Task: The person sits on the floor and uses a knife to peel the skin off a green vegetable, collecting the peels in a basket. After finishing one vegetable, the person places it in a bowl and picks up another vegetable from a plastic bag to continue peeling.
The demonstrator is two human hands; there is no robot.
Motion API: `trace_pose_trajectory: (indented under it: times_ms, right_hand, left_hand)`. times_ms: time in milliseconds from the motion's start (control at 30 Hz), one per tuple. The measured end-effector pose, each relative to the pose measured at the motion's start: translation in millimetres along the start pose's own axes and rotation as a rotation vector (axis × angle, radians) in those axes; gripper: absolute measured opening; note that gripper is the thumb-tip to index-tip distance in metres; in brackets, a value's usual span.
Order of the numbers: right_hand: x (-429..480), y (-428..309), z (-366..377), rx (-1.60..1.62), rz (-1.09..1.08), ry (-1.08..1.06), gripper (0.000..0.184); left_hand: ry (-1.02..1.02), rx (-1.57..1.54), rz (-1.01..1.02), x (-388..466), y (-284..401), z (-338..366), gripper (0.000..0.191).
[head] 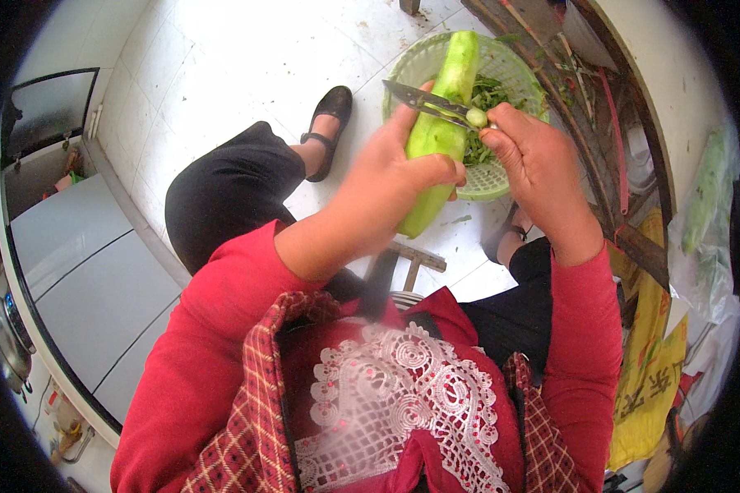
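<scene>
A long pale-green gourd (pixel 445 132) slants across my view above a green plastic basket (pixel 401 58). My left hand (pixel 410 166) is wrapped around its lower half, thumb across the near side. Closed around the handle end of a metal peeler knife (pixel 425 101) is my right hand (pixel 533 154). The blade lies across the gourd near its middle, its tip pointing left past my left fingers. A small round pale-green piece (pixel 476 117) sits at the handle end of the blade. Green peelings or leaves (pixel 487 95) lie in the basket; the hands and gourd hide part of them.
The basket stands on a white tiled floor (pixel 240 68) bearing scattered scraps. A wooden stool part (pixel 428 256) shows between my legs. Right of the basket is a wooden shelf edge (pixel 567 117) with clutter; yellow printed sacks (pixel 644 382) and a plastic bag (pixel 706 222) are farther right. A cabinet (pixel 98 246) stands left.
</scene>
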State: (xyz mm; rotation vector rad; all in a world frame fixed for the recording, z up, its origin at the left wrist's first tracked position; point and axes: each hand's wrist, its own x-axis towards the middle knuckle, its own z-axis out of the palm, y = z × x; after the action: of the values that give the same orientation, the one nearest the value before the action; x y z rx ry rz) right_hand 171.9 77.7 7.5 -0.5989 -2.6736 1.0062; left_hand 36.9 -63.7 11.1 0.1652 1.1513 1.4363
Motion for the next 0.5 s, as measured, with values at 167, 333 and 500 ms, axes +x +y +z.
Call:
trace_pose_trajectory:
  times_ms: [167,333,500]
  right_hand:
    - [-1.1,-3.8,-0.3,-0.007,0.044,0.018,0.024]
    - [-2.6,-7.3,1.9,0.027,0.015,-0.012,0.025]
    - [-1.9,-1.8,2.5,-0.045,0.015,0.000,0.025]
  left_hand:
    - [-0.021,0.005,0.028,1.3,2.4,-2.0,0.085]
    - [0.006,0.119,0.099,0.6,-0.4,-0.3,0.087]
    - [-0.027,-0.016,0.047,-1.0,-1.8,-1.2,0.080]
